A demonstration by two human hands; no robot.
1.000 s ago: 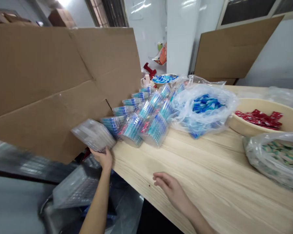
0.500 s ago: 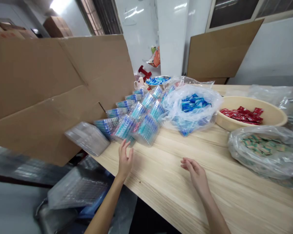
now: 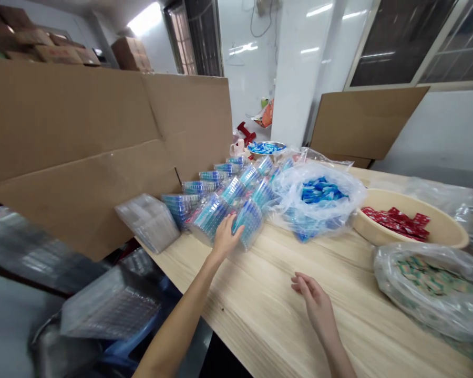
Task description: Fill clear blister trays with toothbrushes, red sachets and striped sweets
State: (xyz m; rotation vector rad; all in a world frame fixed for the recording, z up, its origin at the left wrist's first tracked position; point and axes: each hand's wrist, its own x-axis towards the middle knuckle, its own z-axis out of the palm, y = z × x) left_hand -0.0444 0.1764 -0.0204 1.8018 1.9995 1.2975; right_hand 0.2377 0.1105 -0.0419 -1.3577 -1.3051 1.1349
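Note:
My left hand (image 3: pixel 225 237) lies against the near end of a stack of clear trays with blue contents (image 3: pixel 247 223), its thumb and fingers apart. To its left is another such stack (image 3: pixel 208 216), and more rows run back behind both. Over the wooden table (image 3: pixel 268 294), my right hand (image 3: pixel 312 294) hovers with its fingers loosely curled; whether anything is between them is too small to tell.
A clear bag of blue packets (image 3: pixel 321 190) stands beyond the hands. On the right are a cream basin (image 3: pixel 453 231) with red packets and a bag of green packets (image 3: pixel 429 275). Empty clear trays (image 3: pixel 150 223) lie at the left edge, beside a cardboard panel (image 3: pixel 82 194).
My left hand has moved forward and right, onto the near stack. The right hand stays over the table in much the same pose. The camera view has tilted up.

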